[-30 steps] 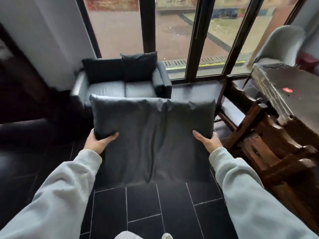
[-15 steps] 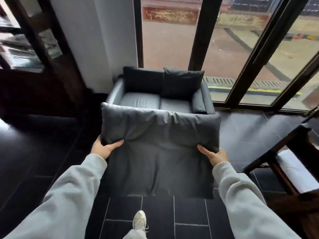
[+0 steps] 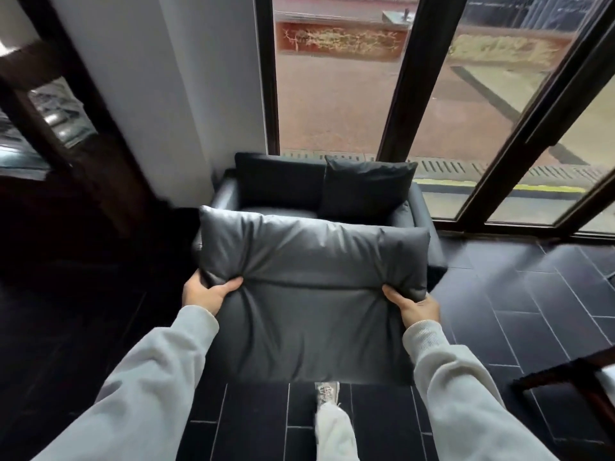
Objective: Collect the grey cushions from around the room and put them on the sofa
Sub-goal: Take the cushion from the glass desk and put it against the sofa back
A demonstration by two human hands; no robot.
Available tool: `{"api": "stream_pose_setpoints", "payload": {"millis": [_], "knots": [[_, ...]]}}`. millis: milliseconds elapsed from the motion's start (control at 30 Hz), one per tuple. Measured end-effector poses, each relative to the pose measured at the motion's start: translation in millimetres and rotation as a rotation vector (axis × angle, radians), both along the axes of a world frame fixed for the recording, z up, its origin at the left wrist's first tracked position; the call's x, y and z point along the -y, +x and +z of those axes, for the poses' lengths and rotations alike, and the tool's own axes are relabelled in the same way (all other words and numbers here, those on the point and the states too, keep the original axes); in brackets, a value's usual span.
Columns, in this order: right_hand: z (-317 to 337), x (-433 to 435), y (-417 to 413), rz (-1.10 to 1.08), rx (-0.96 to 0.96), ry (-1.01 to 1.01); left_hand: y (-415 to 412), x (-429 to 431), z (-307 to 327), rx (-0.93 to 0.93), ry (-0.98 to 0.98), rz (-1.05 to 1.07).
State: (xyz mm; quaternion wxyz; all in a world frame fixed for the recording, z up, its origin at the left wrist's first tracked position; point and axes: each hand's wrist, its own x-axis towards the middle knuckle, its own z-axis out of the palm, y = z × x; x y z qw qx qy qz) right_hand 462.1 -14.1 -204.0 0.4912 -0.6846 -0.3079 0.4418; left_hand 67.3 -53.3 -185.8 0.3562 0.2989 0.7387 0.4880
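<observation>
I hold a large grey cushion [image 3: 309, 294] in front of me, folded over at the level of my hands. My left hand [image 3: 204, 292] pinches its left edge and my right hand [image 3: 414, 306] pinches its right edge. Just beyond it stands the small grey sofa [image 3: 420, 211], under the window. A dark cushion [image 3: 366, 188] leans upright against the right part of the sofa's back. The held cushion hides most of the sofa's seat.
A white wall column [image 3: 166, 94] rises left of the sofa, with dark wooden furniture [image 3: 83, 154] further left. Tall dark-framed windows [image 3: 412, 78] stand behind the sofa. A wooden chair [image 3: 572, 377] shows at the lower right. The floor is dark tile [image 3: 532, 311].
I have walked nearer to the sofa, which now looms just past the cushion. The wooden table and chairs on the right have slid out of view. My grip is unchanged.
</observation>
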Motion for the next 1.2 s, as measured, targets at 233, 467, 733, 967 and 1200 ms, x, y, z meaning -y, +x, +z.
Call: {"api": "stream_pose_setpoints", "payload": {"millis": [233,467,733,967,1200], "knots": [[-31,-187,-31,0.093,-0.051,-0.027,-18,-154,-10,-0.037,-0.017,0.151],[3,-337,-42,0.378,-0.024,-0.096,-49,-256,1,0.038,-0.043,0.156],[-12,-459,-94,0.4,-0.069,-0.198,-92,-385,-23,0.127,-0.08,0.175],[-50,-587,-162,0.277,0.062,-0.179,-176,-550,-79,0.166,-0.191,0.077],[-143,-699,-215,0.217,0.096,-0.223,-252,-709,-179,0.314,-0.227,0.009]]}}
